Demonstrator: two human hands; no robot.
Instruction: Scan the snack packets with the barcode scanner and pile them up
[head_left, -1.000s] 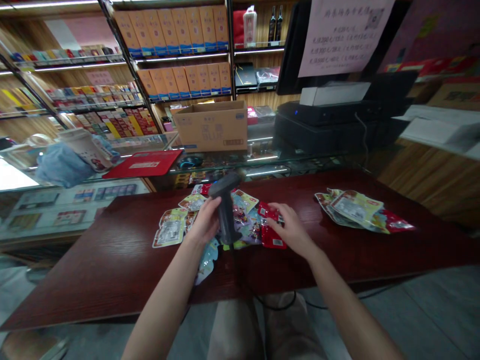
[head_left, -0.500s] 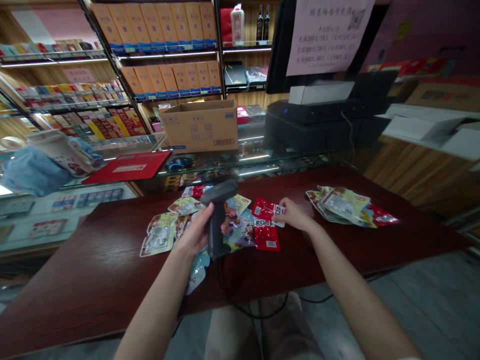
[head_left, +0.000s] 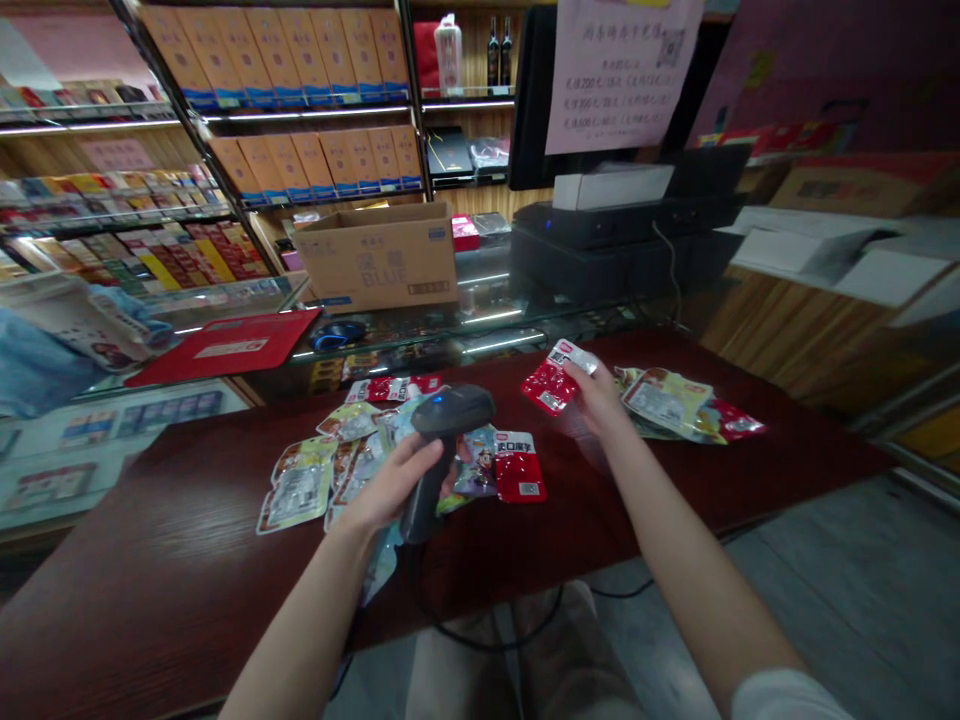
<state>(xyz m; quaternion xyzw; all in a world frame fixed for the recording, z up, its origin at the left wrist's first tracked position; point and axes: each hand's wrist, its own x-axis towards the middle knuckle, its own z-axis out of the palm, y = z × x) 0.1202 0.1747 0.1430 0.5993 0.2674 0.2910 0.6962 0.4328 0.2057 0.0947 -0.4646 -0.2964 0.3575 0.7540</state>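
Observation:
My left hand (head_left: 394,483) is wrapped round the grip of a dark handheld barcode scanner (head_left: 444,440), whose head points right and up over the dark red table (head_left: 150,560). Its cable hangs down off the front edge. My right hand (head_left: 600,392) holds a small red snack packet (head_left: 551,381) up above the table, between the two piles. Below the scanner lies a spread of several snack packets (head_left: 315,475), with another red packet (head_left: 519,473) just right of the scanner. A second heap of packets (head_left: 675,403) lies to the right of my right hand.
Behind the table runs a glass counter (head_left: 247,400) with a red mat (head_left: 225,343), a computer mouse (head_left: 336,333), a cardboard box (head_left: 375,258) and a black register unit (head_left: 615,240). Shelves of boxed goods (head_left: 300,100) fill the back wall. A paper notice (head_left: 619,70) hangs above.
My right hand has picked one red packet off the middle spread and carried it up and to the right. The scanner in my left hand has tilted its head toward that packet.

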